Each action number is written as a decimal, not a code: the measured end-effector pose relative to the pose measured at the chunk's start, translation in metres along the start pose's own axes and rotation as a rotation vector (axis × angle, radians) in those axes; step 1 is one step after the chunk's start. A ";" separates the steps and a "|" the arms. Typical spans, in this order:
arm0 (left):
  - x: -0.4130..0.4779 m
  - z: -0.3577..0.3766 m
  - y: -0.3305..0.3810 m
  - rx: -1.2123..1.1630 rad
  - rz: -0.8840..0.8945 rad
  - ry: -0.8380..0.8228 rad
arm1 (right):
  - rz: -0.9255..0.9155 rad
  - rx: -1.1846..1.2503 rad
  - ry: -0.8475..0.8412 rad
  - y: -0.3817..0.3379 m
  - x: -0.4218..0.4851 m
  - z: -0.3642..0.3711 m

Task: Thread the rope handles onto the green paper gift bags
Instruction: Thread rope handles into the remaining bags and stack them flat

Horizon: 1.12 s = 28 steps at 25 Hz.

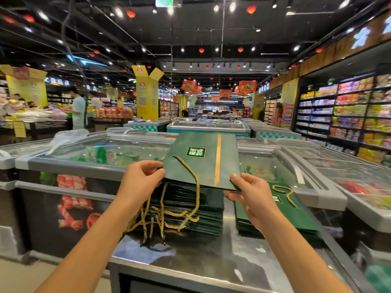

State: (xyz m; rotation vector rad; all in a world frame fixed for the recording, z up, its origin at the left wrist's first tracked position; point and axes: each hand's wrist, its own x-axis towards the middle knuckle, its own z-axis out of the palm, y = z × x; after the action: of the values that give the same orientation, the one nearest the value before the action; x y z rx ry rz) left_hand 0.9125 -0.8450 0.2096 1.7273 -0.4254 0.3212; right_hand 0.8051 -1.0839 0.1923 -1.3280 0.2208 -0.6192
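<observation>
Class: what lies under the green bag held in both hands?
A stack of green bags, gold rope handles spilling off its front. The held bag hides the stack's top.

a single view, worn on the person's head, wide-angle, facing forward and tilted a little down. both forearms enter from the bottom edge; the left hand [141, 179] and right hand [252, 196] sit mid-frame, close to the lens, each pinching the bag [204, 163]. the table [190, 261] lies right below, filling the lower centre. freezers [84, 164] stand beyond it, and the aisle, shelves [349, 111] and ceiling [190, 39] stretch far back across the upper half, lines bowed at the edges.
</observation>
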 end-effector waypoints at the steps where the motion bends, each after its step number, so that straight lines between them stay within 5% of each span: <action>1: -0.008 0.005 0.004 -0.062 -0.008 -0.035 | -0.011 0.013 0.014 -0.003 -0.008 -0.011; 14: -0.105 0.123 0.001 -0.178 -0.041 -0.443 | -0.068 -0.272 0.244 -0.003 -0.101 -0.171; 21: -0.122 0.142 -0.033 -0.032 -0.076 -0.526 | -0.167 -1.084 0.394 0.027 -0.092 -0.195; 25: -0.122 0.143 -0.037 -0.043 -0.121 -0.512 | -0.445 -1.313 0.392 0.036 -0.091 -0.182; 28: -0.123 0.145 -0.036 -0.083 -0.188 -0.528 | -0.763 -1.288 0.167 0.045 -0.097 -0.151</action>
State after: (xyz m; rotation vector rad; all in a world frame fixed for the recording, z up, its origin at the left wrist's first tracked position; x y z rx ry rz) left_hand 0.8157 -0.9680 0.0955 1.7437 -0.6402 -0.2946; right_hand 0.6647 -1.1524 0.0932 -2.6518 0.2532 -1.3423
